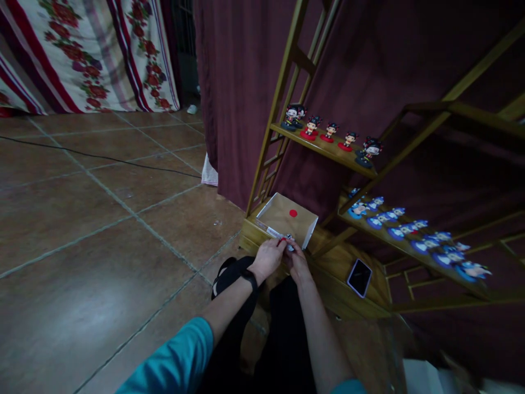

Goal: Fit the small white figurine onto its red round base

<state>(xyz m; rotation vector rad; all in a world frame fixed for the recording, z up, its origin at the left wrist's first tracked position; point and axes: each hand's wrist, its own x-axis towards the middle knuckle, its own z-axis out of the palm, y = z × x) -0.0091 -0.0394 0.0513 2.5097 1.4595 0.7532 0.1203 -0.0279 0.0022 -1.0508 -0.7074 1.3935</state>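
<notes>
My left hand [268,258] and my right hand [298,264] meet over the near edge of an open cardboard box [279,200]. Between their closed fingertips is a small figurine [290,245], mostly covered by the fingers. Only bits of white, black and red show, so its shape cannot be made out. Inside the box lies a round red disc [293,213], like the bases under some shelf figurines. A dark band circles my left wrist.
Figurines on red and black bases [330,132] line the upper shelf [340,157]. Several blue ones [400,229] stand lower right. A phone [360,277] lies on the wooden base board [334,260]. A black cable [102,155] crosses the tiled floor at left.
</notes>
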